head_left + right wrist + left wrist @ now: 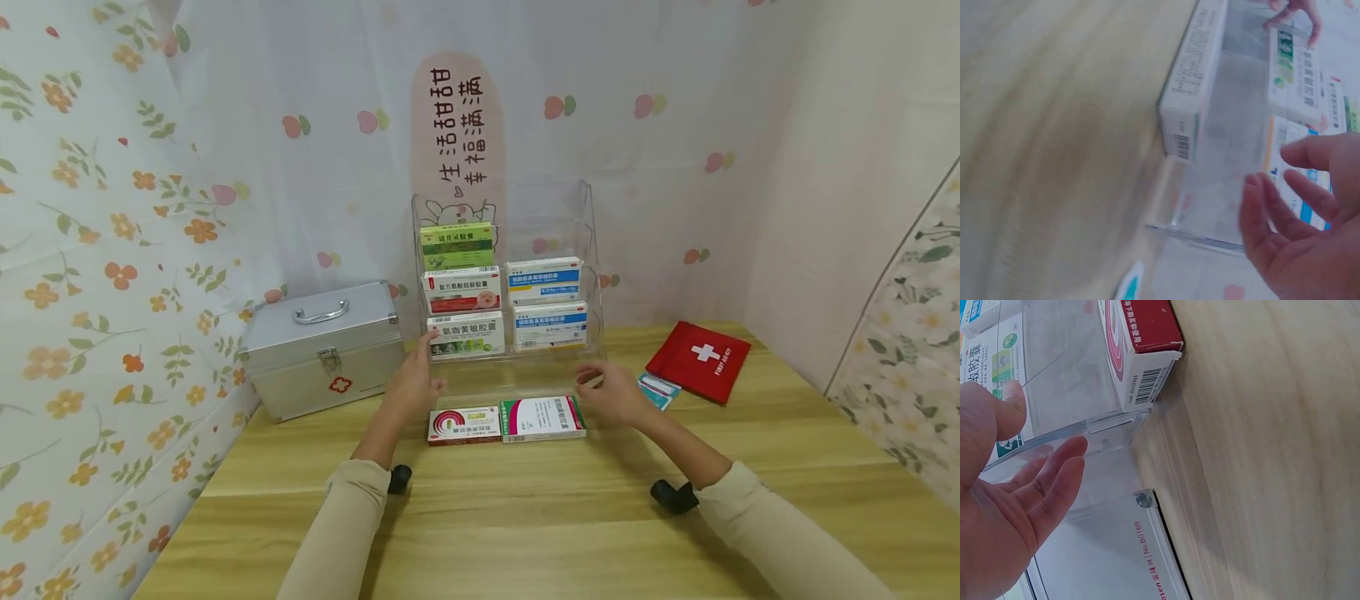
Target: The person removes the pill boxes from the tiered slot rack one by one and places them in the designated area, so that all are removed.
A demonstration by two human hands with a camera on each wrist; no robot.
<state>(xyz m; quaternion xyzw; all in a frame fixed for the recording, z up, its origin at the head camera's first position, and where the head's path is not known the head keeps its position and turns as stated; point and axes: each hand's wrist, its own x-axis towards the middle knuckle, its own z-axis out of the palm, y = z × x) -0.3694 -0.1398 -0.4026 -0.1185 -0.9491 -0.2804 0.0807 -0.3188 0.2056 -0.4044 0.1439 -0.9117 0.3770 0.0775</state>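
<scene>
Flanking the clear rack near the tabletop's back edge: left hand, right hand, fingers apart!
Left's by the white-green box, lower left corner; right hovers off the lower right.

Place: pharmacy-like tabletop | medicine boxes, clear rack, first-aid pouch, floral curtains

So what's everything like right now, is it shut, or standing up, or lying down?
Left hand: fingers apart, at the rack's left edge
Right hand: fingers loosely bent, holding nothing
Clear rack: standing upright
Five racked boxes: propped up, fronts showing
Two front boxes: side by side, visible ends shut
Silver case: lid closed
Red pouch: lying flat
Blue packet: partly under the pouch
</scene>
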